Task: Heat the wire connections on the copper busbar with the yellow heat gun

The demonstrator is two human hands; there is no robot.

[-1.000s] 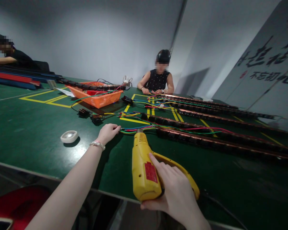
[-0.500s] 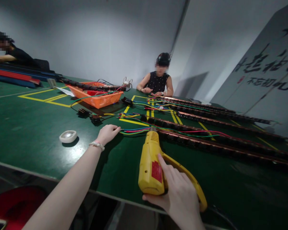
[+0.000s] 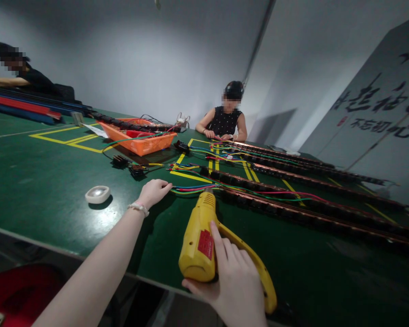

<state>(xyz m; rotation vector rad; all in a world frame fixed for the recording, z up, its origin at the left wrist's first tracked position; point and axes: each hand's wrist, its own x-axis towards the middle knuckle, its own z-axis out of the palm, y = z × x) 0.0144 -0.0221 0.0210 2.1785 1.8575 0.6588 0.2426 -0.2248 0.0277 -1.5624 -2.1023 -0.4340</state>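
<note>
Pinched in my left hand (image 3: 154, 192) are the ends of several coloured wires (image 3: 190, 188), blue, red and green, stretched to the right toward a long black bar with copper-coloured strips (image 3: 269, 205). My right hand (image 3: 233, 272) grips a yellow heat gun (image 3: 198, 240) with a red label on its side. Its nozzle points away from me, close to the wires near the bar's left end. I cannot tell whether the nozzle touches them.
An orange basket (image 3: 146, 145) holding wired parts stands beyond my left hand. Black connectors (image 3: 138, 171) lie before it, a white roll (image 3: 97, 195) nearer me. More long bars (image 3: 313, 181) extend right. One person (image 3: 229, 119) sits opposite, another (image 3: 37, 81) at far left.
The heat gun in my right hand has moved left along the wires and slightly nearer me. My left hand stays in place on the wire ends.
</note>
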